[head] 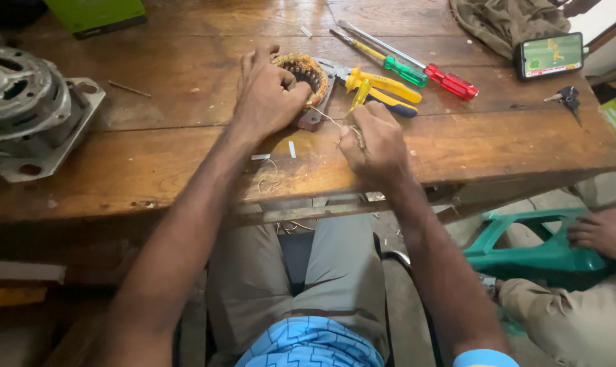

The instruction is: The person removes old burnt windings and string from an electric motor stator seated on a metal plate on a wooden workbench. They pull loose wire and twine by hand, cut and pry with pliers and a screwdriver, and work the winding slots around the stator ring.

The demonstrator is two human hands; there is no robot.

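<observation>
Both hands (270, 92) (376, 139) low over stator (304, 71), wire-pinching.

Soft daylight on my view, dim toward the bottom.

I see even, diffuse light on the wooden table (151, 143), brightest at the top right corner, where it washes out. Shadows under the left hand (267, 95) and right hand (376, 146) are faint. Below the table edge it darkens. The phone screen (551, 54) glows. Edges bend slightly; focus looks sharp mid-frame.

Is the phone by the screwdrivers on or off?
On. The phone screen glows green with a picture, propped at the table edge.
</observation>
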